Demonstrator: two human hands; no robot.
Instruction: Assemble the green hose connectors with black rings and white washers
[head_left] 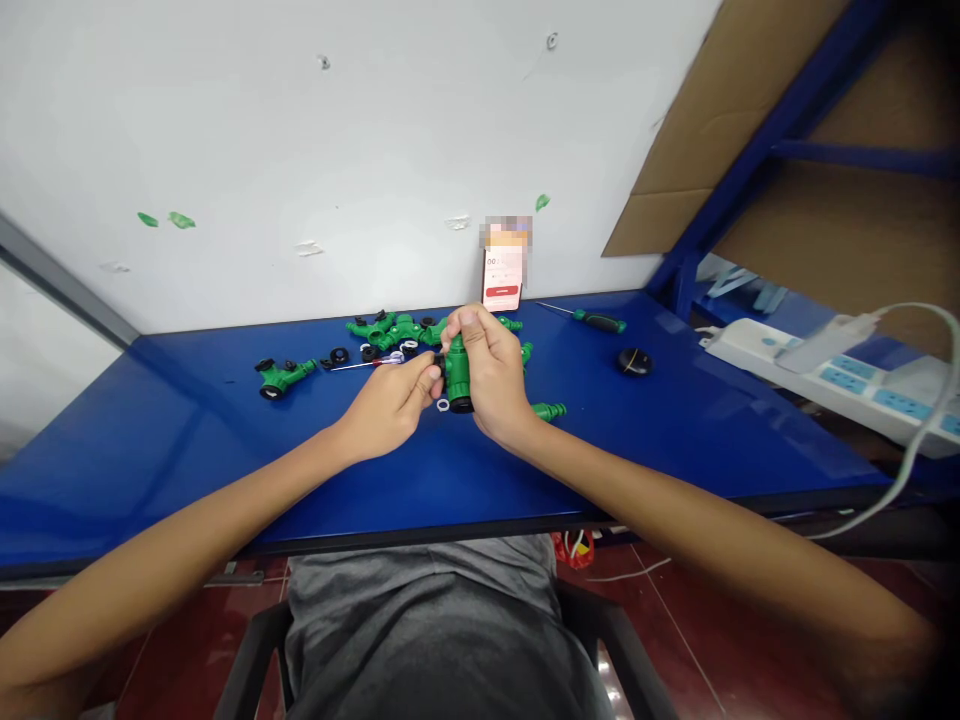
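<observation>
At the centre of the clock face, above the blue table (330, 490), a green fitting (457, 375) with a black end is held upright. The right hand (491, 375) wraps its grip round the body, thumb on top, concealing much of the far side. The left hand (390, 408) has its grip pinching a black part (440, 373) at the fitting's nine o'clock side; the fingers cover most of that part, so its shape cannot be told.

Toward half past four, below the table edge, lies a red bag-like item (579, 550) with something white and yellow in or on it, too small to make out. At three o'clock, far out, a white power strip (825, 375) carries a plugged-in white adapter (832, 345); the frame cuts the strip off.

A phone (502, 280) stands at one o'clock, its top pixelated. At eleven o'clock green fittings (405, 328) are bunched together, some hidden behind the hands. A small screwdriver (388, 359) lies toward ten o'clock, a white ring (443, 405) near seven, and another green piece (551, 411) at four, partly behind the right wrist.
</observation>
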